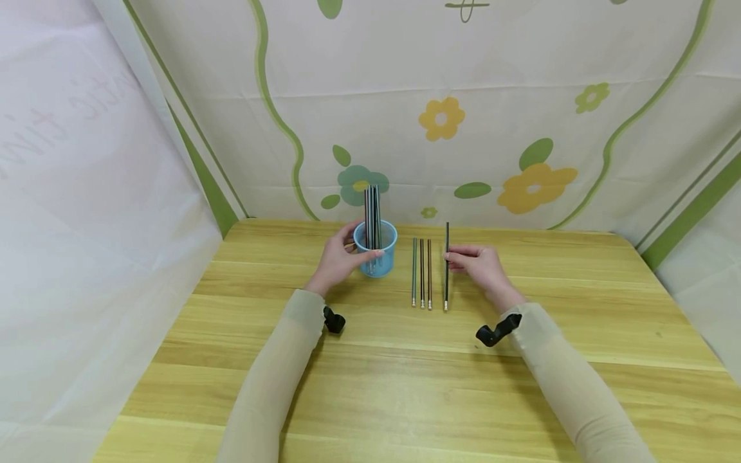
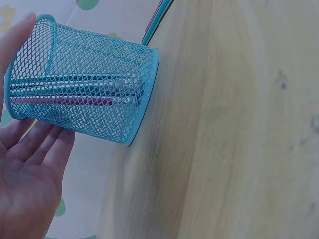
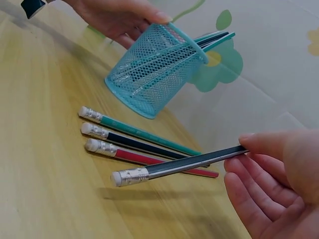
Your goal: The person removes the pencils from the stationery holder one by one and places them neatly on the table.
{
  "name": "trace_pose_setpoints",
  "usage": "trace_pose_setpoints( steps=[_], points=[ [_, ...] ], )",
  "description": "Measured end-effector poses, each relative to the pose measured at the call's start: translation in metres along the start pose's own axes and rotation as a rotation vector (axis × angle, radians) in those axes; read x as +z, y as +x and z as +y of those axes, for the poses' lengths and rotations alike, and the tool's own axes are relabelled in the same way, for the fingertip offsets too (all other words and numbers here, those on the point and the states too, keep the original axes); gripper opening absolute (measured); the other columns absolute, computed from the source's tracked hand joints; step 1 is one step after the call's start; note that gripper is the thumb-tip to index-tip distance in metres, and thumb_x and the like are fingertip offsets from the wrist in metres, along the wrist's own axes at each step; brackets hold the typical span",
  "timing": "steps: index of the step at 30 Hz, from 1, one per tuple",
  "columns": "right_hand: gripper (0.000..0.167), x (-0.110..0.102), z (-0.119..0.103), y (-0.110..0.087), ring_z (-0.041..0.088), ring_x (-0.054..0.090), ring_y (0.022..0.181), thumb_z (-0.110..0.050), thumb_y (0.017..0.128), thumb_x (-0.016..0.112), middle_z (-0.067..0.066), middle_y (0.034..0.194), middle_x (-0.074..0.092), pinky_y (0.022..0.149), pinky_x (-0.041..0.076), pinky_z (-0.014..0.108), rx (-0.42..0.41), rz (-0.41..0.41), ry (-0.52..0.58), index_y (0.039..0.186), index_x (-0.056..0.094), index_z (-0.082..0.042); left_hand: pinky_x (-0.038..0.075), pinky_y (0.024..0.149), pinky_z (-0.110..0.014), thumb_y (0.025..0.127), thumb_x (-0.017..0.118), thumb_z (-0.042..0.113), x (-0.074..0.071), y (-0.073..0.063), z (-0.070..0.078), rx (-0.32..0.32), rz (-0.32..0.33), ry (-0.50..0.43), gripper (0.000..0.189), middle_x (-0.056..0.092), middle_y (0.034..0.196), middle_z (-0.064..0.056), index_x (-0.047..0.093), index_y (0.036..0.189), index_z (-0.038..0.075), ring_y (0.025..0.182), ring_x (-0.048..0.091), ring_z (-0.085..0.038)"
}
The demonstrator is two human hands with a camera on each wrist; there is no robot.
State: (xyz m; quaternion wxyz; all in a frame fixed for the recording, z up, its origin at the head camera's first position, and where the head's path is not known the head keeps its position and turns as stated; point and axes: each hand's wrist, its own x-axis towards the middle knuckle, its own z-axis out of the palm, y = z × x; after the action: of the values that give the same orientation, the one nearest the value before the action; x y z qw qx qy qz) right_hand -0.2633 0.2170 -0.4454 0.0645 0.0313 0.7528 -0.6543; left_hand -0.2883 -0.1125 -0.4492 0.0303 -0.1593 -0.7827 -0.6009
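My left hand (image 1: 341, 259) holds a light blue mesh pencil cup (image 2: 94, 117) by its upper part, thumb over the near rim and fingers around the far side. Several pencils (image 1: 373, 215) stand in the cup, their eraser ends down. Between thumb and fingers my right hand (image 1: 483, 267) pinches a black pencil (image 3: 189, 160), its white eraser end toward me and raised over the table. To its left lie a green pencil (image 3: 144, 132), a black pencil (image 3: 144, 145) and a red pencil (image 3: 137, 157), side by side with erasers toward me.
The wooden table (image 1: 393, 386) runs up to a white cloth backdrop (image 1: 359, 96) with printed flowers and leaves. More white cloth (image 1: 75, 225) hangs at the left side. A small black camera mount sits on each wrist.
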Motion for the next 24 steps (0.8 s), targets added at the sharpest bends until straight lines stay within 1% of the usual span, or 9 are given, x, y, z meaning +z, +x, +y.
trace_pose_setpoints(
  steps=[10, 19, 24],
  points=[
    [0.047, 0.004, 0.005, 0.003, 0.015, 0.071, 0.087, -0.019, 0.095, 0.076, 0.022, 0.128, 0.064, 0.090, 0.057, 0.040, 0.066, 0.036, -0.025, 0.135, 0.063, 0.003, 0.047, 0.105, -0.040, 0.080, 0.091, 0.031, 0.000, -0.002, 0.004, -0.033, 0.004, -0.007, 0.083, 0.059, 0.133, -0.009, 0.049, 0.148, 0.009, 0.119, 0.058, -0.026],
    [0.042, 0.008, 0.006, 0.009, 0.018, 0.073, 0.087, -0.013, 0.096, 0.074, 0.024, 0.125, 0.066, 0.087, 0.058, 0.037, 0.082, 0.024, -0.054, 0.133, 0.063, 0.005, 0.048, 0.105, -0.040, 0.079, 0.091, 0.030, 0.001, -0.002, 0.003, -0.039, 0.013, -0.001, 0.085, 0.059, 0.134, -0.008, 0.047, 0.149, 0.010, 0.119, 0.058, -0.024],
    [0.041, 0.011, 0.004, 0.012, 0.017, 0.073, 0.085, -0.013, 0.096, 0.074, 0.024, 0.121, 0.068, 0.085, 0.059, 0.035, 0.105, 0.020, -0.085, 0.131, 0.064, 0.006, 0.047, 0.105, -0.044, 0.079, 0.092, 0.030, 0.001, -0.002, 0.003, -0.035, 0.014, -0.006, 0.086, 0.059, 0.133, -0.008, 0.048, 0.149, 0.009, 0.119, 0.058, -0.025]
  ],
)
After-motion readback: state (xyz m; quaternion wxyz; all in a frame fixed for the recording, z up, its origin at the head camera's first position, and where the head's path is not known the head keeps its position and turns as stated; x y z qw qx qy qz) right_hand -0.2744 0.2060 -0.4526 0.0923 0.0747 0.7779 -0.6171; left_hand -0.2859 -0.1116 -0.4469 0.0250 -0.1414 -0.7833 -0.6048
